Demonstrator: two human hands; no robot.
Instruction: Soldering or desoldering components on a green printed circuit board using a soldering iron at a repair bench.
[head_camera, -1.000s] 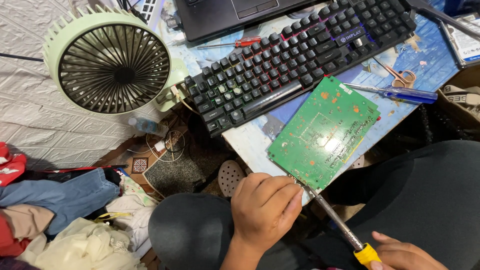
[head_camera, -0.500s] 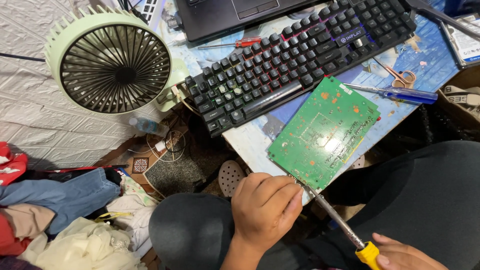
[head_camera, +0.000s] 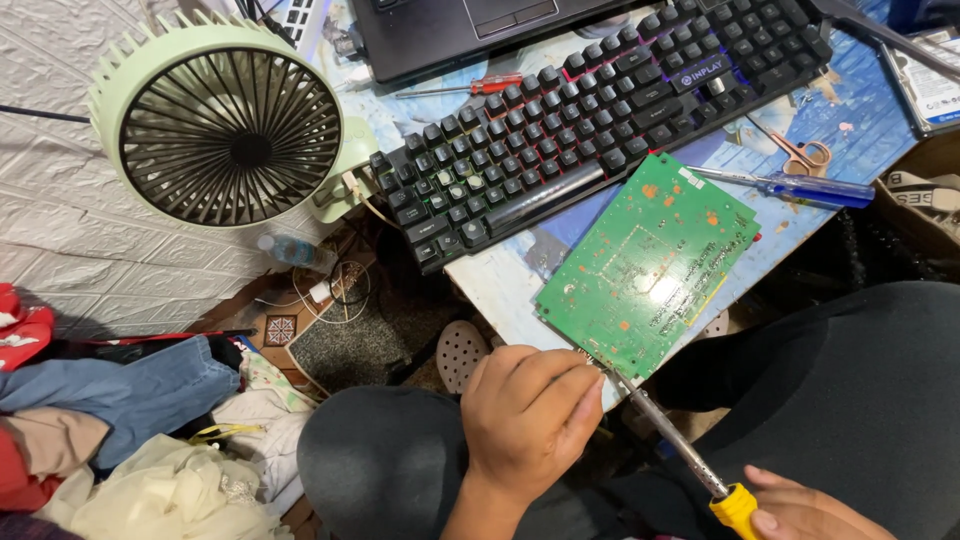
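Note:
A green circuit board (head_camera: 650, 265) lies tilted at the near edge of a small table (head_camera: 500, 285), solder side up. My left hand (head_camera: 530, 420) sits at the board's near corner, fingers curled, and seems to pinch that corner. My right hand (head_camera: 805, 510) grips the yellow handle of a soldering iron (head_camera: 670, 435). Its metal shaft runs up and left, and the tip meets the board's near corner beside my left fingers.
A black backlit keyboard (head_camera: 600, 110) and a laptop (head_camera: 480, 25) lie behind the board. A blue-handled screwdriver (head_camera: 800, 187), small scissors (head_camera: 805, 155) and a red screwdriver (head_camera: 480, 85) rest on the table. A pale green fan (head_camera: 230, 125) stands left. Clothes (head_camera: 120, 390) are piled on the floor.

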